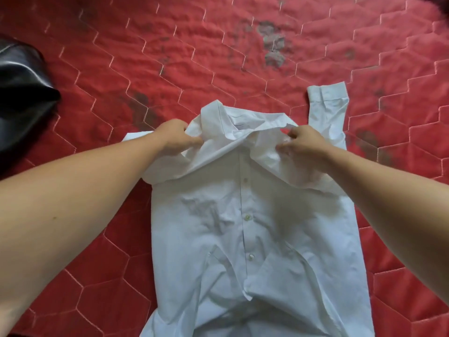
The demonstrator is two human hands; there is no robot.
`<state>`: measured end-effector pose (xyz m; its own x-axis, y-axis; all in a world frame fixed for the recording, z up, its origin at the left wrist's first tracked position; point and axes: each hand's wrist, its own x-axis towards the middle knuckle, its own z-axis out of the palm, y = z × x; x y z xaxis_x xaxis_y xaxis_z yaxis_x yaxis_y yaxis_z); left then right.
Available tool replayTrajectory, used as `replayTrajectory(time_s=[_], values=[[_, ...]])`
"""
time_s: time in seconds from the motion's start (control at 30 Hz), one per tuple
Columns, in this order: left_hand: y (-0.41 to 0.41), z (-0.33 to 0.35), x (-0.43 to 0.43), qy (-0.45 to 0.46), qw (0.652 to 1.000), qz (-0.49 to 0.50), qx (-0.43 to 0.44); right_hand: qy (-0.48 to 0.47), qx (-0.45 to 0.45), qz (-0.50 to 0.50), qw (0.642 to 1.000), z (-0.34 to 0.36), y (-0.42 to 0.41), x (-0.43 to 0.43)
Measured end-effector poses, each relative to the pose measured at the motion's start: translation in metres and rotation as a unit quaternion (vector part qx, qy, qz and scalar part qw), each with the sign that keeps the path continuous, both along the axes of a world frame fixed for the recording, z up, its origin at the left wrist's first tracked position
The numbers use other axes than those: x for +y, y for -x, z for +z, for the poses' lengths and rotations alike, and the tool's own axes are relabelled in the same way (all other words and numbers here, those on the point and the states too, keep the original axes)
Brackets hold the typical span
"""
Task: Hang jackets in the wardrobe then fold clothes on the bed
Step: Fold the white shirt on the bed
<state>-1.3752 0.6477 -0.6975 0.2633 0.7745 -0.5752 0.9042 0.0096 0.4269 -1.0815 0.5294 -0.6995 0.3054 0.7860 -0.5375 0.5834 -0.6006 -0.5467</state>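
Note:
A white button-up shirt (245, 234) lies front side up on the red quilted bed cover (194, 57), its collar toward the far side. My left hand (173, 138) pinches the fabric at the shirt's left shoulder beside the collar. My right hand (302, 143) pinches the fabric at the right shoulder. Both shoulders are lifted off the bed, so the upper shirt bunches up around the collar. One sleeve with its cuff (326, 96) stretches out toward the far right. The shirt's lower hem runs out of view at the bottom.
A black shiny leather-like garment (21, 93) lies at the left edge of the bed. The red cover has worn grey patches (273, 45) in the middle and far side. Bare cover stretches on both sides of the shirt.

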Motion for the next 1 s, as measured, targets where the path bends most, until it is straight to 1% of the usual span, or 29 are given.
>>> replayTrajectory(time_s=[0.07,0.13,0.2,0.27,0.33,0.4,0.43,0.5,0.53,0.57,0.63,0.7,0.73,0.77,0.8,0.83,0.9,0.93,1.0], values=[[0.004,0.01,-0.006,0.035,0.999,-0.008,-0.018,0.0,0.039,-0.039,0.998,0.017,-0.007,-0.006],[0.009,0.023,-0.007,0.029,0.999,-0.026,-0.038,-0.013,0.078,-0.077,0.994,0.036,-0.014,-0.013],[0.013,0.042,-0.013,0.024,0.996,-0.03,-0.081,-0.019,0.11,-0.111,0.988,0.054,-0.017,-0.021],[0.014,0.06,-0.026,0.034,0.991,-0.033,-0.122,-0.01,0.17,-0.143,0.975,0.068,-0.017,-0.029],[0.015,0.067,-0.04,0.09,0.986,-0.032,-0.134,0.047,0.253,-0.169,0.952,0.077,-0.017,-0.035],[0.016,0.068,-0.051,0.142,0.984,-0.003,-0.111,0.099,0.275,-0.173,0.94,0.074,-0.021,-0.036],[0.016,0.067,-0.054,0.167,0.981,0.026,-0.097,0.115,0.261,-0.172,0.943,0.075,-0.02,-0.036],[0.015,0.062,-0.061,0.246,0.963,0.08,-0.074,0.159,0.223,-0.15,0.95,0.07,-0.011,-0.037],[0.013,0.059,-0.065,0.274,0.956,0.084,-0.062,0.186,0.204,-0.13,0.952,0.069,-0.005,-0.038],[0.01,0.055,-0.071,0.278,0.957,0.067,-0.047,0.215,0.181,-0.1,0.955,0.068,0.004,-0.04],[0.003,0.046,-0.083,0.237,0.971,0.005,0.0,0.261,0.123,-0.02,0.957,0.068,0.024,-0.046],[-0.007,0.035,-0.095,0.169,0.985,-0.029,0.031,0.291,0.044,0.049,0.954,0.064,0.042,-0.051],[-0.01,0.03,-0.101,0.134,0.99,-0.025,0.039,0.286,-0.021,0.094,0.953,0.06,0.049,-0.053],[-0.013,0.025,-0.107,0.102,0.994,-0.015,0.046,0.256,-0.087,0.132,0.954,0.054,0.055,-0.056],[-0.015,0.02,-0.112,0.076,0.996,0.001,0.056,0.209,-0.141,0.155,0.955,0.046,0.06,-0.06],[-0.018,0.016,-0.118,0.057,0.996,0.021,0.062,0.157,-0.171,0.148,0.961,0.037,0.063,-0.064],[-0.024,0.012,-0.127,0.032,0.995,0.067,0.069,0.094,-0.164,0.1,0.977,0.028,0.069,-0.071],[-0.027,0.01,-0.13,0.019,0.994,0.077,0.073,0.082,-0.16,0.09,0.98,0.03,0.072,-0.074],[-0.029,0.014,-0.13,-0.009,0.994,0.083,0.074,0.066,-0.18,0.089,0.977,0.035,0.071,-0.079]])
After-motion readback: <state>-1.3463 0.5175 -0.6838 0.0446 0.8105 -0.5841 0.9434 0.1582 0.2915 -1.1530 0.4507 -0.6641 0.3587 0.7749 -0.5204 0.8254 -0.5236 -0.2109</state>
